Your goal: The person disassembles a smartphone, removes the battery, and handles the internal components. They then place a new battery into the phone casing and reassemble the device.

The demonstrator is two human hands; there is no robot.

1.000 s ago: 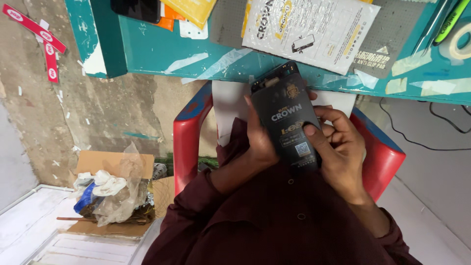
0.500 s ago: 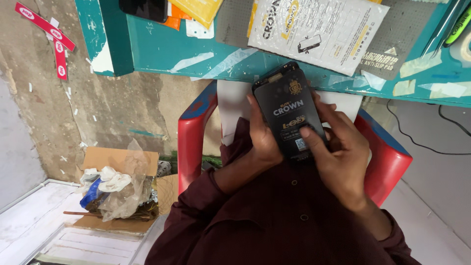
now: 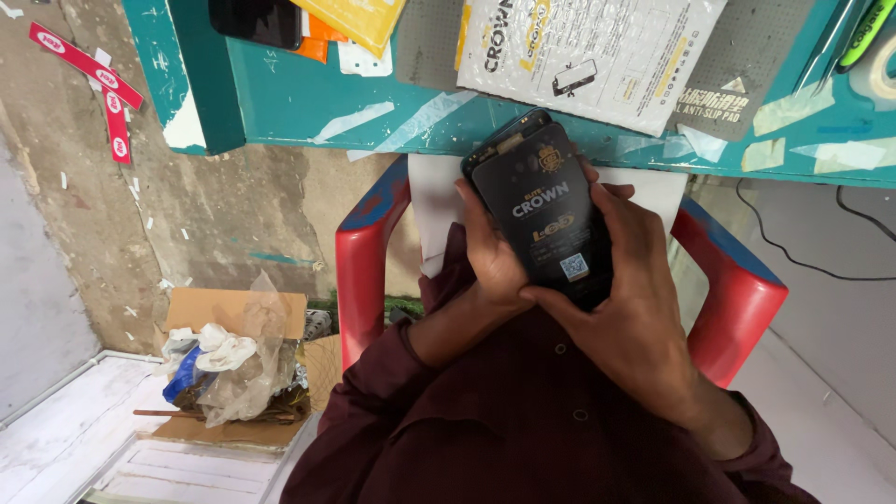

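Observation:
I hold a black phone screen panel point(image 3: 546, 207) with a printed film on its face, close to my chest and just below the edge of the teal table point(image 3: 308, 107). My left hand point(image 3: 490, 252) grips its left edge from underneath. My right hand point(image 3: 630, 299) wraps the right side and bottom, with the thumb lying across the lower end of the panel. White paper point(image 3: 437, 201) lies on my lap beneath the panel.
On the table lie a white printed pouch point(image 3: 588, 51), a grey anti-slip mat point(image 3: 737, 75), yellow and orange packets point(image 3: 359, 19) and a dark phone point(image 3: 257, 19). I sit in a red plastic chair point(image 3: 359, 266). A cardboard box of rubbish point(image 3: 229, 359) stands on the floor at left.
My right thumb has slid down across the lower end of the panel. The view has shifted slightly; the panel stays in both hands.

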